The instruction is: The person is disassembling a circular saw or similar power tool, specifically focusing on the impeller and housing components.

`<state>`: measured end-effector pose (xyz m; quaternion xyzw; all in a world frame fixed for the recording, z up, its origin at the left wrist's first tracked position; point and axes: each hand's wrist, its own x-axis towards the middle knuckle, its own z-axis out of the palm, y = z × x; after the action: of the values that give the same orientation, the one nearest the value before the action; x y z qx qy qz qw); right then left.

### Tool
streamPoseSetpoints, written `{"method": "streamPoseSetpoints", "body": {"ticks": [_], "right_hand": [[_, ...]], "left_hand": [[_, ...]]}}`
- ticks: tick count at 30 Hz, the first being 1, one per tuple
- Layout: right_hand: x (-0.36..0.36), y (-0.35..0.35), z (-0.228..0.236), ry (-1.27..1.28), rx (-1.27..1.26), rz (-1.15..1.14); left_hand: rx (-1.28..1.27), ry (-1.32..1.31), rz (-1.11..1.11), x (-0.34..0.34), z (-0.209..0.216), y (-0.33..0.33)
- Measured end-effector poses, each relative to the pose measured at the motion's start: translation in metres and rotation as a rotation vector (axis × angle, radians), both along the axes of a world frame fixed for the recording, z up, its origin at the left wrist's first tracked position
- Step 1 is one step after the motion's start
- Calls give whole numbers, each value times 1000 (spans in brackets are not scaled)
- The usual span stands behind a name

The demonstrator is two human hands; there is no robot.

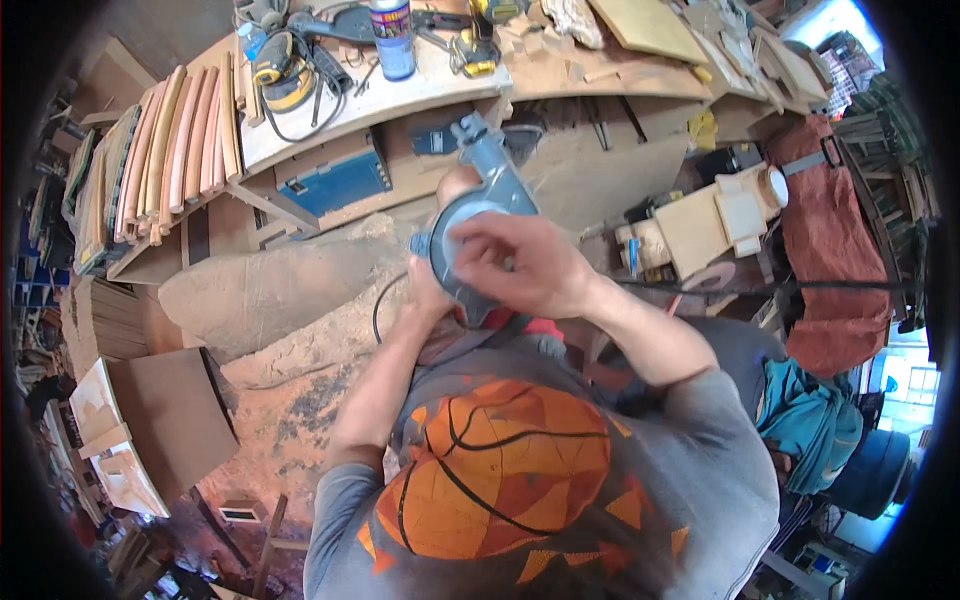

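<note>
A grey-blue hand-held blower (507,187) with a round housing and a nozzle is held up in front of my body, its nozzle toward the workbench. My left hand (428,290) grips it from the left and beneath; most of its fingers are hidden behind the housing. Over the round side of the blower is my right hand (525,265), its fingers bent and smeared by motion. Whether they touch the housing or pinch something small cannot be made out.
Ahead, a workbench (430,100) carries a yellow-black sander (283,75), a blue spray can (393,40) and wood offcuts. Rounded wooden sticks (190,130) lean at its left. A blue case (335,185) sits beneath. Dark cord (760,288) stretches right. Sawdust covers the floor (300,370).
</note>
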<state>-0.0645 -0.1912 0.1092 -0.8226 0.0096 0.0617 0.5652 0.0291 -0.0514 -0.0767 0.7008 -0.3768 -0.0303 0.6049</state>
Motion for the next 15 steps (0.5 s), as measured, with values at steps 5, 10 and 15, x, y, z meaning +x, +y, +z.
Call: {"method": "streamPoseSetpoints", "body": {"ticks": [5,10,15], "right_hand": [[-17,-14,-51,-429,-562,-194],[-12,-1,-69,-349,-606,-191],[-6,8,-52,29,255,480]], "left_hand": [[33,175,-131,1,-33,11],[52,60,-87,0,-24,7],[-14,410,-46,-9,-20,8]]}}
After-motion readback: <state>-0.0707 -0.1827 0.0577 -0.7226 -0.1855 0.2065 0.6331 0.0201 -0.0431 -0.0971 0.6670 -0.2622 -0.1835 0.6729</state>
